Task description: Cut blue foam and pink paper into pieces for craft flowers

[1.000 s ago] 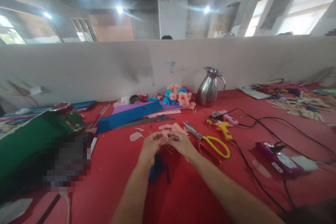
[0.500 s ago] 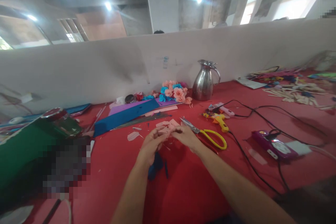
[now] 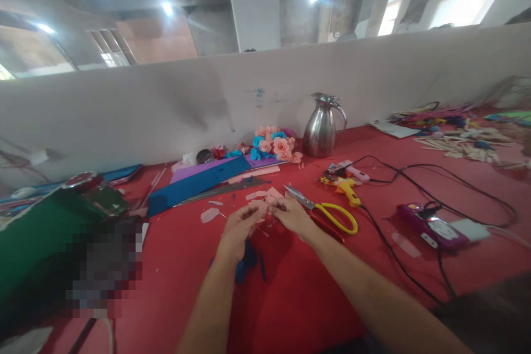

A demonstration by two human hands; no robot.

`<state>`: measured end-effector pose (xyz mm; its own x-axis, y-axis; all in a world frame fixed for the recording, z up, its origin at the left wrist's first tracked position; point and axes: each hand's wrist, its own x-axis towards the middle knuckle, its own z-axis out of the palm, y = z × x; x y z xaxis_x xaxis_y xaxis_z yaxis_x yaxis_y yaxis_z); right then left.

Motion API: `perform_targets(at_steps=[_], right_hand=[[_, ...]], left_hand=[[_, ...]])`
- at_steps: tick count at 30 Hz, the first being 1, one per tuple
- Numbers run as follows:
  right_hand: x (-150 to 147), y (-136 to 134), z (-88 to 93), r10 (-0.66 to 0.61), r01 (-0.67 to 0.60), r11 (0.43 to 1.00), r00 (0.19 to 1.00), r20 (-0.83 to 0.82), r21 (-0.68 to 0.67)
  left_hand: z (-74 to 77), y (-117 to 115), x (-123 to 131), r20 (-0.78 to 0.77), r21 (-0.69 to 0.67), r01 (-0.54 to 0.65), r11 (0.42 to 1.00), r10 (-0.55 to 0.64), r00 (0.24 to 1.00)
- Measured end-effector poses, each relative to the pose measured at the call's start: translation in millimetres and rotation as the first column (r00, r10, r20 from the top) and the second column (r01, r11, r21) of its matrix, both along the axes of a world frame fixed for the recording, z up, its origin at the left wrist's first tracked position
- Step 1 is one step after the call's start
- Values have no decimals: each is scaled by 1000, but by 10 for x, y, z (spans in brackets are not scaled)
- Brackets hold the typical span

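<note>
My left hand [image 3: 238, 228] and my right hand [image 3: 292, 214] meet over the red table [image 3: 298, 298], fingers pinched together on a small pink paper piece [image 3: 264, 209]. Below my left wrist lies a dark blue scrap [image 3: 245, 263]. More pink paper petals [image 3: 265, 194] lie just beyond my fingers. Yellow-handled scissors [image 3: 327, 214] rest right of my right hand.
A blue foam sheet [image 3: 199, 183] and purple sheet lie behind, with paper roses [image 3: 276, 145] and a steel jug [image 3: 321, 125] by the white partition. A glue gun [image 3: 344, 185], black cables [image 3: 415, 177] and a purple power strip [image 3: 427, 229] lie right. A green box [image 3: 37, 232] stands left.
The camera tilted slightly, shifting the scene. My hands stay together, still working the pink piece between the fingertips.
</note>
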<state>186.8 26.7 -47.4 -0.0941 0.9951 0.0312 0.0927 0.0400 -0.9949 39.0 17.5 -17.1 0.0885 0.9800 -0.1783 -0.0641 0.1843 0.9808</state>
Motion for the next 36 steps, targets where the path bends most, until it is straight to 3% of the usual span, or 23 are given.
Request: perform_targets(at_steps=[4, 9, 36], right_hand=[[-17, -43, 71, 30, -46, 995, 985, -168, -90], [-7, -56, 180, -121, -7, 957, 901, -417, -291], [-8, -81, 164, -58, -28, 980, 909, -413, -198]], left_hand=[[-15, 15, -19, -6, -26, -44, 999, 44, 999], [-26, 34, -57, 38, -31, -71, 997, 72, 997], [-14, 51, -84, 79, -53, -118, 992, 122, 989]])
